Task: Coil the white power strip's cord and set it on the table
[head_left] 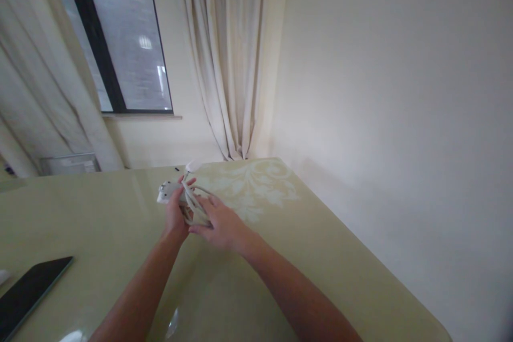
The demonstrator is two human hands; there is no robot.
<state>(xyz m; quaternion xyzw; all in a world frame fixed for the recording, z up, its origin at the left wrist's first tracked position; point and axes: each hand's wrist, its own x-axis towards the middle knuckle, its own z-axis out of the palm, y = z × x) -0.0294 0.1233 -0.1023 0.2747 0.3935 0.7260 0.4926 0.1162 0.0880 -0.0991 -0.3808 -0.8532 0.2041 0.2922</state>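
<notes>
My left hand (175,214) is closed around a small white charger block (166,192) held just above the pale green table (320,256). A white cable (194,206) loops from the block across my fingers. My right hand (220,227) lies beside the left one, its fingers curled onto the cable loops. A white plug end (190,165) sticks up above my left fingers.
A dark tablet or phone (30,291) lies flat near the table's left front edge. The table's far right corner meets a cream wall (401,117). Curtains (228,53) and a window (120,37) stand behind the table.
</notes>
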